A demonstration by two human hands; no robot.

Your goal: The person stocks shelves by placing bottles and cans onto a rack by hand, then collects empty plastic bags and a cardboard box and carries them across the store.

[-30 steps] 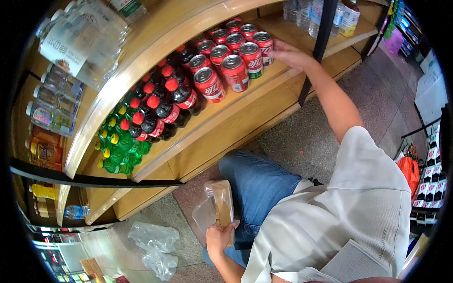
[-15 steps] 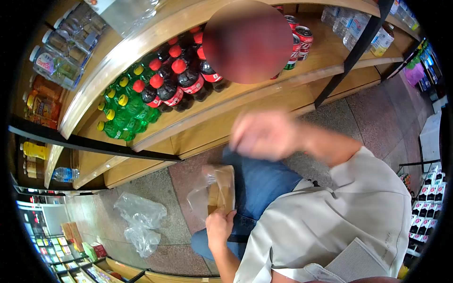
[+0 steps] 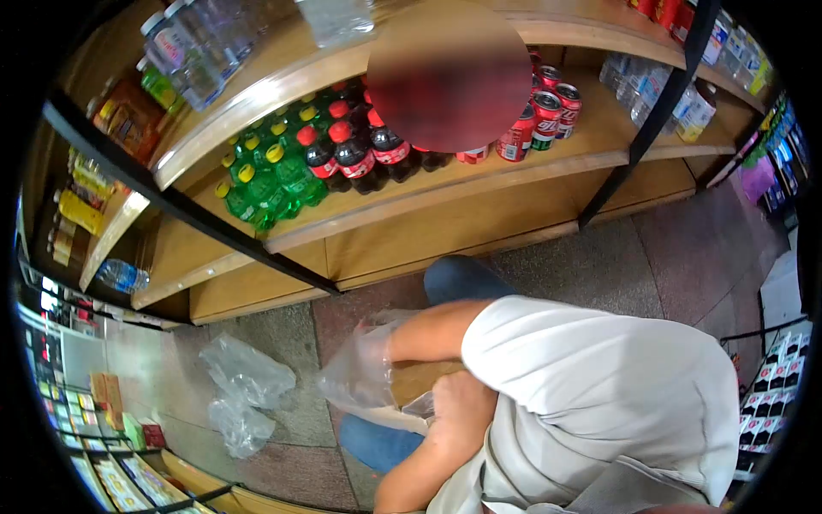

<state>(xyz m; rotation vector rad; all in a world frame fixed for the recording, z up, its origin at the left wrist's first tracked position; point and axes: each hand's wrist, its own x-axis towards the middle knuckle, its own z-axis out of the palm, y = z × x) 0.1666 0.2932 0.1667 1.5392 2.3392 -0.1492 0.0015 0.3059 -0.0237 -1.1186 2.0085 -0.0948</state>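
Observation:
My right forearm (image 3: 434,332) reaches into a clear plastic bag (image 3: 353,373); the right hand is inside, and its fingers are obscured by the plastic. In my lap, partly within the bag, lies a brown cardboard box or tray (image 3: 421,381). My left hand (image 3: 458,407) is closed on its near edge, where some plastic is bunched. Both knees, in blue jeans, flank the bag. The box's contents cannot be made out.
Ahead, a wooden shelf (image 3: 377,218) holds green bottles (image 3: 270,184), cola bottles (image 3: 351,158) and red cans (image 3: 545,118); a blurred patch hides part of the row. Black posts (image 3: 629,163) divide the shelving. Crumpled clear plastic (image 3: 248,377) lies on the floor at left.
My right hand has come down from in front of the shelf into the plastic bag. My left hand has shifted right along the box, and the view has tilted slightly.

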